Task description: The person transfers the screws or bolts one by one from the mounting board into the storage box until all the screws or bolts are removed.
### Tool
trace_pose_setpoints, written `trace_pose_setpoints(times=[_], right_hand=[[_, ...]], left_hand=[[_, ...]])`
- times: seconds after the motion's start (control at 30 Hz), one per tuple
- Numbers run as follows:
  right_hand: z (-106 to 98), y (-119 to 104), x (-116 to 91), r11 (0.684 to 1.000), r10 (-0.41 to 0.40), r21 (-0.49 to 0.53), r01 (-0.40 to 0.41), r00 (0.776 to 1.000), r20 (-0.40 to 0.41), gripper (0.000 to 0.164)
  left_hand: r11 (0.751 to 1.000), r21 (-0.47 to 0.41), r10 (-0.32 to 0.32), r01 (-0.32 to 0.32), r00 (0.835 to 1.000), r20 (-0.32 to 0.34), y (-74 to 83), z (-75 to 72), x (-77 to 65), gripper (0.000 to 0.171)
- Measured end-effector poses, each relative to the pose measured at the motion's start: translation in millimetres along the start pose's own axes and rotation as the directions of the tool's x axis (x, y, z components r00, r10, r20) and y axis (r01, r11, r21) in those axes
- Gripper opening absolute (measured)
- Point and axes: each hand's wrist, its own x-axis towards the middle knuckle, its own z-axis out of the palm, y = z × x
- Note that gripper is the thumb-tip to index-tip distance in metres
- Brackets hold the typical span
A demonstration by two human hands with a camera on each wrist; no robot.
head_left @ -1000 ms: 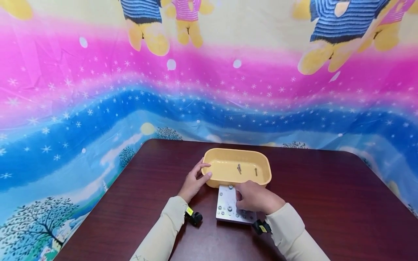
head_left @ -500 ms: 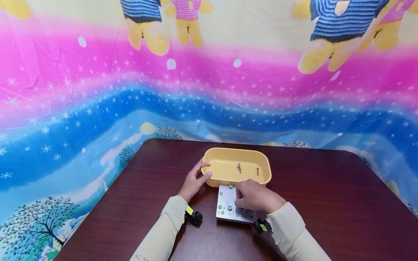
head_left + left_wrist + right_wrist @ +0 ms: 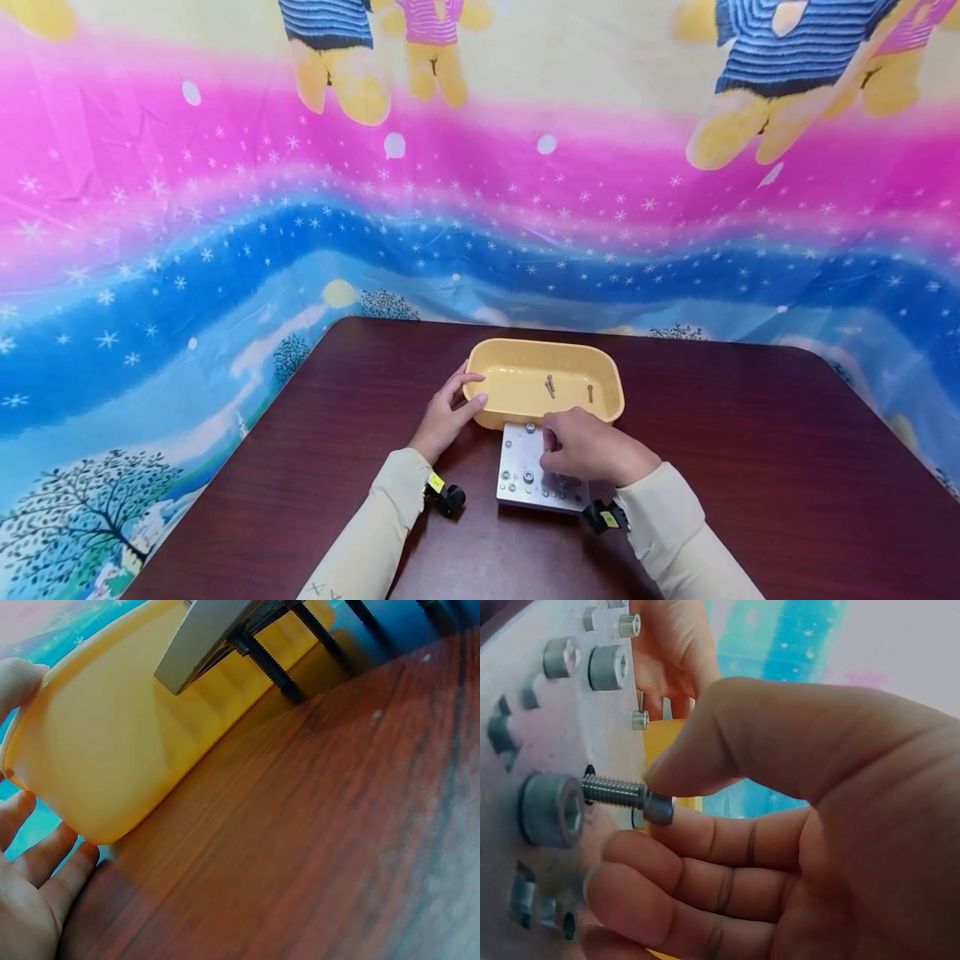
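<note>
My right hand (image 3: 592, 446) pinches a socket-head bolt (image 3: 613, 791) between thumb and index finger. In the right wrist view its threaded tip sits at a hole in a silver metal plate (image 3: 523, 454), most of the thread still showing. The other fingers lie curled beside the plate. Socket-head bolts of different sizes stand in the plate, among them a large bolt (image 3: 551, 810) close to the pinched one. My left hand (image 3: 444, 421) holds the left end of a yellow plastic bin (image 3: 112, 742), with fingers and thumb at its rim and wall.
Three loose bolts lie on the bin floor, including a single bolt (image 3: 590, 393) at the right. The plate stands just in front of the bin, and threaded shanks (image 3: 266, 664) stick out beneath it. Everything is on a dark red-brown table (image 3: 390, 367) before a printed cloth (image 3: 225, 233).
My right hand has risen slightly and its thumb and fingers have shifted a little over the plate. The left hand stays at the bin.
</note>
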Motion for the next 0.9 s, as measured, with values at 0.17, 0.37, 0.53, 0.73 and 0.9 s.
trace_pose_setpoints(times=[0.17, 0.37, 0.53, 0.73, 0.9], right_hand=[[-2.7, -0.1, -1.6, 1.0, -0.015, -0.005, 0.015, 1.0, -0.02, 0.017], [-5.3, 0.2, -1.5, 0.999, -0.034, -0.011, 0.034, 0.999, -0.032, 0.016], [-6.1, 0.1, -0.7, 0.998, -0.057, -0.006, 0.056, 0.997, -0.051, 0.016], [-6.1, -0.3, -0.1, 0.996, -0.083, 0.002, 0.084, 0.994, -0.076, 0.016], [-5.4, 0.6, 0.9, 0.993, -0.115, 0.0, 0.115, 0.988, -0.106, 0.015]], left_hand=[[1.0, -0.012, -0.008, 0.008, 1.0, 0.006, 0.3, -0.2, 0.6, 0.044], [1.0, -0.028, 0.003, -0.002, 1.0, 0.007, 0.0, -0.2, 0.9, 0.044], [1.0, -0.029, 0.002, -0.002, 1.0, 0.003, 0.3, -0.6, 0.7, 0.044], [0.999, -0.035, 0.004, -0.004, 1.0, 0.008, 1.3, -0.8, 0.1, 0.045], [1.0, -0.016, 0.006, -0.006, 1.0, 0.007, 0.5, -0.9, -0.1, 0.044]])
